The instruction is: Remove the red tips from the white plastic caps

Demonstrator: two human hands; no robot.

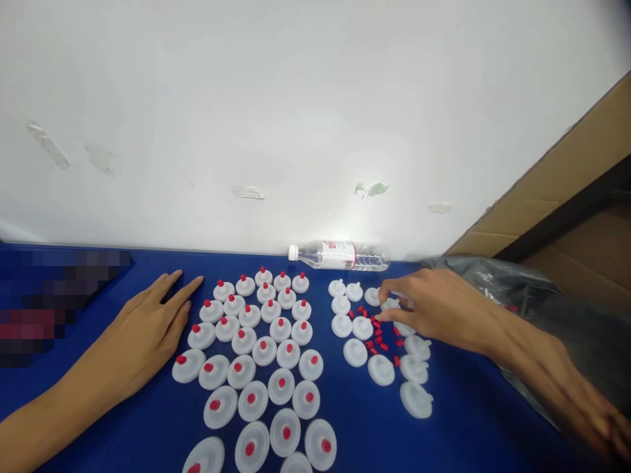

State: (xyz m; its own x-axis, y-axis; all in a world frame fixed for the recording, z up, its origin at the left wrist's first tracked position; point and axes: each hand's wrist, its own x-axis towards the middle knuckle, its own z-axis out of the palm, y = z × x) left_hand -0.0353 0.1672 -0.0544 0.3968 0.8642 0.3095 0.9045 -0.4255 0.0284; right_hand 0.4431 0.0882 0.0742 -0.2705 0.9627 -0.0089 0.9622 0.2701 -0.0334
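My left hand (148, 322) lies flat on the blue tabletop with its fingers stretched out, beside the left edge of a group of white plastic discs (213, 372) with red caps on their central stems. Over on the right, my right hand (424, 305) reaches in above a loose pile of small red caps (378, 332). Its thumb and index finger are curved and apart, with nothing visible between them. Around that pile lie several white discs (355, 353) with bare stems; my right hand partly covers some of them.
A clear plastic bottle (338, 255) with a white cap lies on its side against the white wall (305, 118). Grey plastic sheeting (478, 279) and a cardboard box (542, 190) are at the right. A blurred patch (29, 315) covers the left edge.
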